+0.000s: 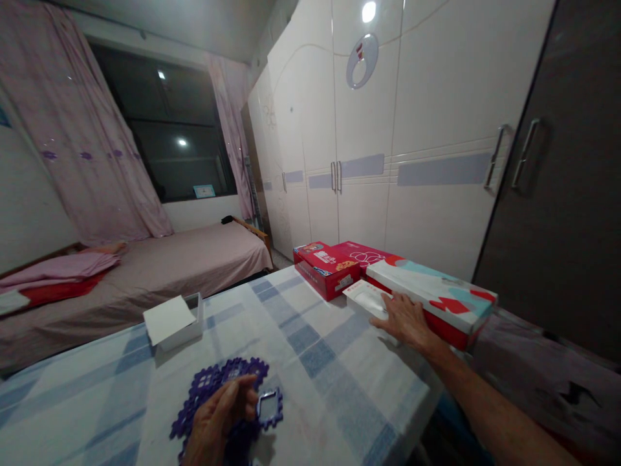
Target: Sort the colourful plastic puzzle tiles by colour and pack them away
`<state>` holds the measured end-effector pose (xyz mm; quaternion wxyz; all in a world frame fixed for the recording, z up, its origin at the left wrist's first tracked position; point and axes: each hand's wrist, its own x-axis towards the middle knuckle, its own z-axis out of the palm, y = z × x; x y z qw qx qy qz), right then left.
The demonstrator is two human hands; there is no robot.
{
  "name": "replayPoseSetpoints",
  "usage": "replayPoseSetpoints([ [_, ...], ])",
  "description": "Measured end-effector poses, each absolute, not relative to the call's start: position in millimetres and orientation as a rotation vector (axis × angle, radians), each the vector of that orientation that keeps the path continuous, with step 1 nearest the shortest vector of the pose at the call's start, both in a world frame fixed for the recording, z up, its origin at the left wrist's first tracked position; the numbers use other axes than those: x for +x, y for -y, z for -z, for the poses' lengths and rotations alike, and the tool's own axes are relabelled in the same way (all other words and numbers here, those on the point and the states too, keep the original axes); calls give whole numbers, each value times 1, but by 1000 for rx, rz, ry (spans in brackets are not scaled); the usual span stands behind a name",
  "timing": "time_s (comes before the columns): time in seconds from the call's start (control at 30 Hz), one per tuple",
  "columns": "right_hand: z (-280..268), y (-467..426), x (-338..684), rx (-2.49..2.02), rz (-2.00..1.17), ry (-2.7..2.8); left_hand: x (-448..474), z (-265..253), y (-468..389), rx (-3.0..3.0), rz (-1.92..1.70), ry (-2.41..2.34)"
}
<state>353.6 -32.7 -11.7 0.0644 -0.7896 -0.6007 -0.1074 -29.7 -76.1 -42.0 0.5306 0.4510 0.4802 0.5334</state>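
While a checked tablecloth (315,356) spreads beneath my grip, a long box (431,291) lies just beyond my right hand (405,317) and toothed purple pieces (196,396) under my left hand (220,414); right fingers splay across a white pack (361,295), left ones pinch a square frame (278,406).

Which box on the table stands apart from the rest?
The white box on the left; the other boxes bunch together near the right hand.
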Motion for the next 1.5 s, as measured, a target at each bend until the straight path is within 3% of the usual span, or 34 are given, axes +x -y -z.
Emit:
replayPoseSetpoints([
  [0.2,14,37,354,-2358,408,1764,-32,46,71,1047,-1254,-1120],
  [0.33,21,36,336,-2063,521,1829,-28,40,75,1065,-1300,-1137],
  [0.53,45,1,281,-1607,229,1989,-39,19,57,1213,-1306,-1250],
  [0.77,82,-32,243,-1469,34,2031,-118,15,-28,1721,-1289,-2163],
  [0.9,101,-29,252,-1357,1,2147,-143,24,-68,2003,-786,-2519],
  [1.03,109,-31,260,-1337,32,2164,-151,31,-93,2143,-471,-2461],
  [1.3,117,-39,263,-1259,54,2159,-148,31,-98,2199,-417,-2382],
  [1.5,111,-31,258,-1318,-24,2148,-126,2,-85,2248,-386,-2292],
])
